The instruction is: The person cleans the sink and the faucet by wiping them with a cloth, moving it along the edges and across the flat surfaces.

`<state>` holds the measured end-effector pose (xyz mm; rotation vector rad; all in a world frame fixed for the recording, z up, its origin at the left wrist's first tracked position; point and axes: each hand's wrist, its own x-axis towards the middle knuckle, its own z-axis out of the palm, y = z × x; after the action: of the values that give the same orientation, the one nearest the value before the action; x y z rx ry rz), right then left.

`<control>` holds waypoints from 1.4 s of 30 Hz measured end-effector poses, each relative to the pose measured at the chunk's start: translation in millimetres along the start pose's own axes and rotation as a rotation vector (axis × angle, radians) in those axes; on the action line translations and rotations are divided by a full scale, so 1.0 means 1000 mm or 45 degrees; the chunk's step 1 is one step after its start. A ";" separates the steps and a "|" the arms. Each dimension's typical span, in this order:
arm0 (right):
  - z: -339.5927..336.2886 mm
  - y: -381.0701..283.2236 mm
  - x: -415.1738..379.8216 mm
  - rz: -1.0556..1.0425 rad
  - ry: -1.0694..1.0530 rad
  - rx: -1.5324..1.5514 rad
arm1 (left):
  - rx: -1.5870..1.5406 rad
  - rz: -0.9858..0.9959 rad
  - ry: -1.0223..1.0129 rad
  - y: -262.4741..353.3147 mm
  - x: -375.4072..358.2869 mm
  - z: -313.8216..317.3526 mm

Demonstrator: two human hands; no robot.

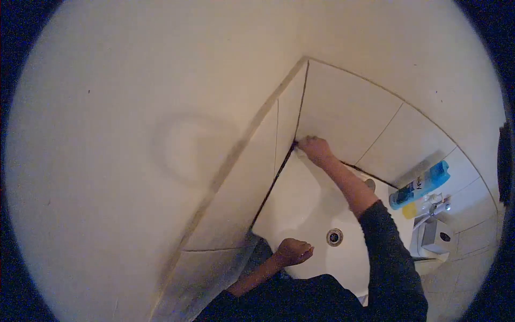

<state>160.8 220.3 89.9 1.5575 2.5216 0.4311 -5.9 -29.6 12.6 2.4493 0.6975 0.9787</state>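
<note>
Overhead, the right hand (315,148) reaches into the far corner of a white basin (306,204), fingers bunched against the dark joint (273,182) where the basin meets the tiled wall (343,107); whether it pinches a small cloth or nothing cannot be told from this view. The left hand (293,251) rests on the basin's near rim, curled into a loose fist, apparently empty. A drain (334,236) lies between the arms. A blue bottle (420,185) lies beside the tap (437,206), well apart from both hands.
</note>
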 end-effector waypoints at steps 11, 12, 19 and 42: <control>-0.009 0.005 0.001 0.025 0.008 0.124 | -0.043 0.037 0.005 -0.001 0.001 0.000; -0.005 0.000 0.004 0.034 0.008 0.126 | -0.017 0.037 0.004 0.000 0.002 -0.002; -0.005 0.019 -0.015 -0.082 0.111 0.106 | -0.009 0.052 0.009 -0.001 0.001 -0.001; -0.012 0.018 -0.010 -0.025 -0.038 0.131 | -0.048 0.011 0.009 0.003 0.005 -0.006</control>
<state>177.0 216.8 107.0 1.5600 2.5714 0.2774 -5.7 -28.1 21.2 2.4196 0.6648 0.9951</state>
